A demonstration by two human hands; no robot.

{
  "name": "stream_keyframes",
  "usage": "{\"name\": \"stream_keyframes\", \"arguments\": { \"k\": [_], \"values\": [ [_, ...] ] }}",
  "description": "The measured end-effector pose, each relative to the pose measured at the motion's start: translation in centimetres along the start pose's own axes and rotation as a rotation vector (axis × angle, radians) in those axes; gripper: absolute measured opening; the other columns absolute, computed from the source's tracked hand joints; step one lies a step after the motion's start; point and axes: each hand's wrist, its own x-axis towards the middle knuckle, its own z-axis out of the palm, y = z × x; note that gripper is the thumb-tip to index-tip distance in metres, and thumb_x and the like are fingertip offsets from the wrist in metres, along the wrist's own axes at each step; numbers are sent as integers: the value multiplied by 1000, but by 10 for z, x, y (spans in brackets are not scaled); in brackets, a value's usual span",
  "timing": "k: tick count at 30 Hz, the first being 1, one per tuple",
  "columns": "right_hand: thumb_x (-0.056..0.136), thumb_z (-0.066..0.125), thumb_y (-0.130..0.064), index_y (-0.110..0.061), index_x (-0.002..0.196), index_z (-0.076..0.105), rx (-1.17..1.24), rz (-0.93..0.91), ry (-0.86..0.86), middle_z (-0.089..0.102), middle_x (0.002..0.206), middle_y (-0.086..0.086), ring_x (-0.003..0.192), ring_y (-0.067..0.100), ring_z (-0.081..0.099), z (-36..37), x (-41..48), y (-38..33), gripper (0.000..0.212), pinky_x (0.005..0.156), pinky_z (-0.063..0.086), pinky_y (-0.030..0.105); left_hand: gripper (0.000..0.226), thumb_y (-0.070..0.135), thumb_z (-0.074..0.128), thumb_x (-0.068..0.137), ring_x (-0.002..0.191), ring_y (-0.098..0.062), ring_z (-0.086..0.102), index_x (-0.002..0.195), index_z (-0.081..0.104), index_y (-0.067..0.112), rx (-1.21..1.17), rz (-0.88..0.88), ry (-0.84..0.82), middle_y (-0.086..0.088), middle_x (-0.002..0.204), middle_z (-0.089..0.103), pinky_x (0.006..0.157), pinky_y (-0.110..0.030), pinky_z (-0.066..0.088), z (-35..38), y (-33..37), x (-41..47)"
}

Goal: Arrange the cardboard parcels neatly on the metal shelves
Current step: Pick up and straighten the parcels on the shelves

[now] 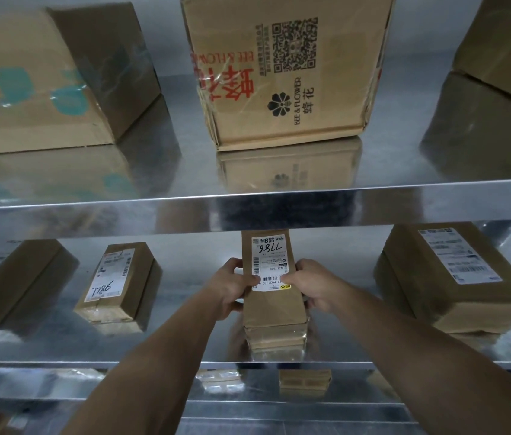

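- Narrow parcel marked 7786 (271,296) is on the middle shelf (185,340), directly below the Bee & Flower box (285,73), with its near end by the front lip.
- Left hand (232,287) and right hand (309,285) grip its long sides, thumbs on the label.
- Risk: an uneven push skews it; an early release could tip it off the lip.
- Long axis runs front to back; the handwritten end points rearward.

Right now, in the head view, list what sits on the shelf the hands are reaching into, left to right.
Parcel at the left edge → small parcel with a handwritten label → left hand → narrow parcel gripped by both hands → right hand → large flat parcel at the right.
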Motion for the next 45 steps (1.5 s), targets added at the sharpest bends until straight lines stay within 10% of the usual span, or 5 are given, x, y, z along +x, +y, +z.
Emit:
{"name": "stream_keyframes", "arguments": {
  "k": [17,23,29,34,45],
  "values": [
    [102,58,-42,-11,110,69,410,-67,17,73,105,12,101,29,68,-17,-35,-23,34,95,53,47,47,-4,55,92,95,-24,68,133,51,18,-171,138,-47,-7,117,71,79,-34,53,-13,11,-24],
    [105,37,-60,-15,136,50,420,-64,107,69,106,14,100,32,65,-19,-41,-37,56,98,50,57,47,40,48,96,117,-41,61,140,53,23,-367,92,-99,-20,131,61,87,-61,56,-26,23,-35],
    [91,45,-78,-19,138,50,282,-18,38,65,118,25,109,45,63,-27,-48,-49,76,108,43,64,71,77,38,93,93,-36,65,122,66,18,-251,55,-113,-14,98,67,88,-50,54,-30,37,-48],
    [91,56,-69,-15,110,63,285,-53,-54,66,89,15,91,37,65,-31,-57,-52,57,94,55,54,64,75,45,91,80,-31,63,100,59,12,-232,48,-65,-9,83,66,80,-42,53,-26,49,-53],
    [95,67,-47,-37,139,45,164,-106,-117,62,127,7,108,47,63,-27,-63,-53,50,94,47,74,38,47,60,95,81,-28,67,123,62,22,-120,146,-106,-9,102,63,75,-43,58,-19,40,-54]
  ]
}}
